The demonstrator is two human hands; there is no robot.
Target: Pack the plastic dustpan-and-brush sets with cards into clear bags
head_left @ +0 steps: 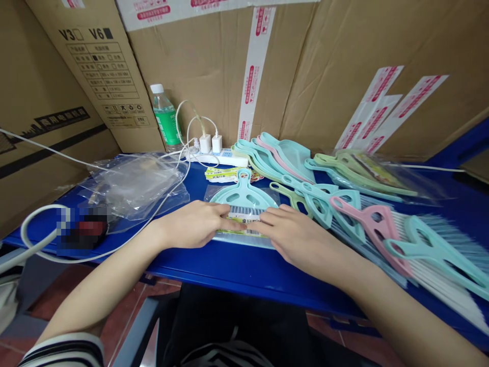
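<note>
Mint dustpan (244, 193) lies sealed in one clear plastic bag (229, 238) on the blue table (244, 270), and we rest both hands flat on it, our left hand (189, 224) and right hand (298, 239) lightly spread, fingertips almost meeting over one label (244, 218). Just right of them we count two loose brooms, a pink broom (374, 229) and a teal broom (431, 250); farther back are one white power strip (225, 158), two chargers (211, 143) and one water bottle (165, 118).

Mint-green dustpan (225, 198), pink broom handle (389, 239), blue table (237, 270), black-and-white striped sleeve (64, 351)
</note>
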